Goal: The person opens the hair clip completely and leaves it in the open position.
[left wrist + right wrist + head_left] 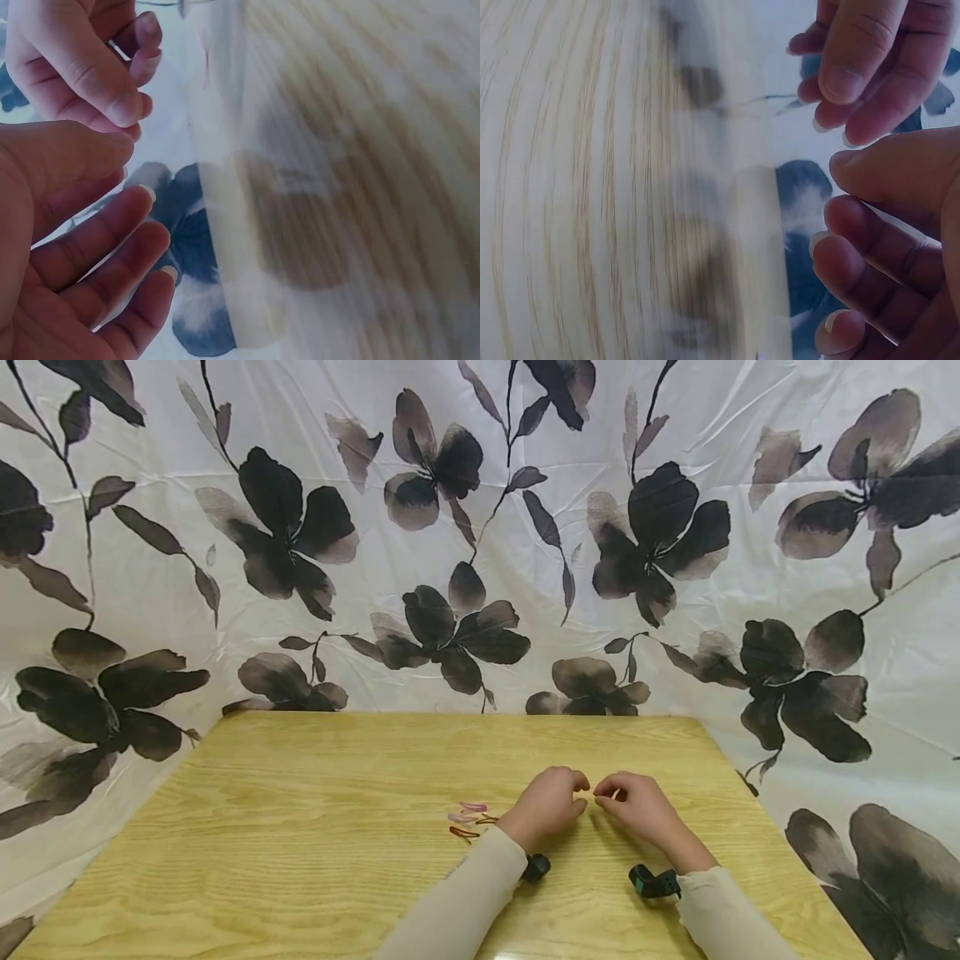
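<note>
My left hand [551, 803] is over the table right of centre, its thumb and forefinger apart in the head view. In the left wrist view its other fingers [97, 277] are loosely bent, with nothing visible in them. Facing it, my right hand [639, 806] has its thumb and forefinger tips almost together; whether something tiny is between them is hidden. Only a small gap separates the two hands. Left of my left wrist lie several snap hair clips: a pink clip [472, 807], a paler pink clip [461, 818], an orange-brown clip [487, 820] and a reddish-brown clip [463, 832].
The wood-grain table [300, 802] has a glossy top that mirrors the backdrop. A white cloth with dark flowers [442, 552] hangs behind and around it. A black wrist camera [654, 882] sits on my right wrist, and another camera [536, 867] on my left.
</note>
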Action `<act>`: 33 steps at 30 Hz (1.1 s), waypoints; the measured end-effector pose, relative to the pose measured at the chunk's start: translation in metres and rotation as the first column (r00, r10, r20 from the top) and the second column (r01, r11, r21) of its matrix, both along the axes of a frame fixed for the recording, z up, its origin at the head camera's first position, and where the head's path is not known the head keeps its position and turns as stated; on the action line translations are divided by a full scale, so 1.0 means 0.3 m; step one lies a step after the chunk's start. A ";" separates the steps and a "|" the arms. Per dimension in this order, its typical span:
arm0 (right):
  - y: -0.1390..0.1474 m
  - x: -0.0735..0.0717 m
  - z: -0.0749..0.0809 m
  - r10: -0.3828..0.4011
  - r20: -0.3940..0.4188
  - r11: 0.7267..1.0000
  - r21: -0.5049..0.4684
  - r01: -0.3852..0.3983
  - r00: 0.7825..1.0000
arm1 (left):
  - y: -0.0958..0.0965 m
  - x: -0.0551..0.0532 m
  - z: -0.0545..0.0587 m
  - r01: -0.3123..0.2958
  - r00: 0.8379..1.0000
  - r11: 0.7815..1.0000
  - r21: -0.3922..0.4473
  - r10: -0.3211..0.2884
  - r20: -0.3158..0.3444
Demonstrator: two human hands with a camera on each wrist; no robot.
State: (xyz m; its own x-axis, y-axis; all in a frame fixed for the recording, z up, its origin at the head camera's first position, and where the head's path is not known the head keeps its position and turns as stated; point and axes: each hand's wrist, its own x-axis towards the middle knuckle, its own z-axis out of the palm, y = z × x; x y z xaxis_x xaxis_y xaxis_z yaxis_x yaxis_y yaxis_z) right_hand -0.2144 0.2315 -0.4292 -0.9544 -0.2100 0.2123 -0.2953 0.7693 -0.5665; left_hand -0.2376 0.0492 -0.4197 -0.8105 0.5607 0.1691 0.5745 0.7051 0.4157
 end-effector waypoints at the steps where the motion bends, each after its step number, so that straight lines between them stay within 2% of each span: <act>1: 0.007 0.003 -0.001 -0.008 -0.001 1.000 0.001 0.008 1.000 | 0.006 0.002 -0.002 0.003 1.000 1.000 -0.005 -0.003 -0.003; 8: 0.052 0.015 -0.002 -0.049 -0.010 0.999 0.020 0.049 0.999 | 0.044 0.003 -0.010 0.015 1.000 1.000 -0.027 -0.016 -0.022; 15: 0.090 0.025 -0.004 -0.086 -0.036 0.996 0.031 0.087 0.996 | 0.076 -0.002 -0.022 0.001 1.000 0.999 -0.047 -0.002 -0.020; 20: 0.119 0.029 -0.005 -0.108 -0.058 0.993 0.036 0.110 0.992 | 0.102 -0.006 -0.029 -0.008 1.000 0.999 -0.049 0.009 0.019; 23: 0.136 0.030 -0.008 -0.135 -0.056 0.990 0.043 0.137 0.989 | 0.120 -0.009 -0.036 -0.008 0.999 0.999 -0.040 0.010 0.045; 33: 0.174 0.036 -0.020 -0.229 -0.016 0.972 0.045 0.229 0.973 | 0.170 -0.021 -0.040 -0.008 0.999 0.998 -0.060 0.010 0.042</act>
